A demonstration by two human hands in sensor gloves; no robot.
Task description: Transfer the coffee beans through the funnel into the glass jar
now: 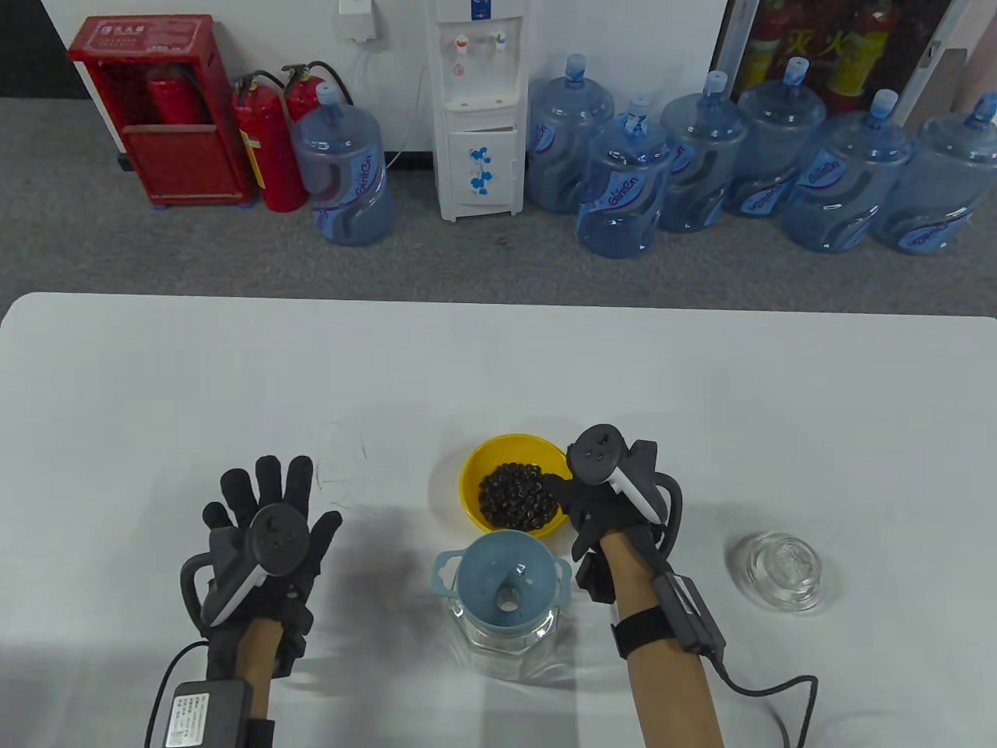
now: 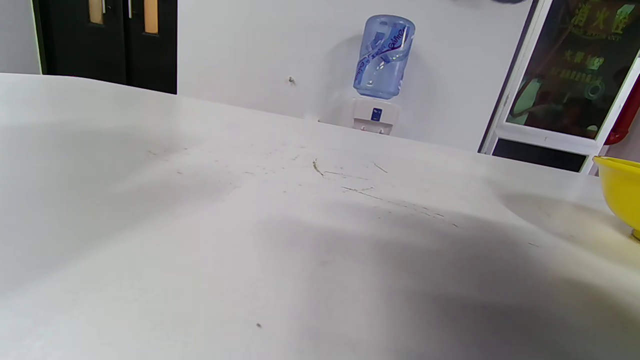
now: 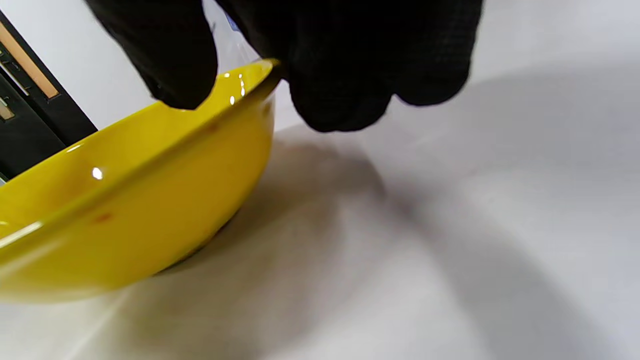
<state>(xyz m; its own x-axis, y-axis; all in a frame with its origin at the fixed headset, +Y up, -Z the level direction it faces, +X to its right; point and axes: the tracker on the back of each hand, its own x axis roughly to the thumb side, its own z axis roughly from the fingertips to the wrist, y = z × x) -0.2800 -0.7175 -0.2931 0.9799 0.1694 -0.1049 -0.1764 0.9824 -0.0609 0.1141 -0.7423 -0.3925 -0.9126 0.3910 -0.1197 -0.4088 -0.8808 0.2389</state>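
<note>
A yellow bowl (image 1: 477, 475) holding dark coffee beans (image 1: 518, 496) stands at the table's middle. Just in front of it a blue funnel (image 1: 505, 580) sits in the mouth of a glass jar (image 1: 506, 647). My right hand (image 1: 568, 489) grips the bowl's right rim. In the right wrist view the thumb (image 3: 165, 60) is inside the rim of the bowl (image 3: 125, 200) and the fingers (image 3: 350, 80) are outside it. My left hand (image 1: 284, 502) lies flat on the table to the left, fingers spread, holding nothing. The bowl's edge (image 2: 622, 195) shows in the left wrist view.
A glass lid (image 1: 783, 570) lies on the table to the right of my right hand. Cables run from both wrists to the near edge. Water bottles, a dispenser and fire extinguishers stand on the floor beyond the table's far edge.
</note>
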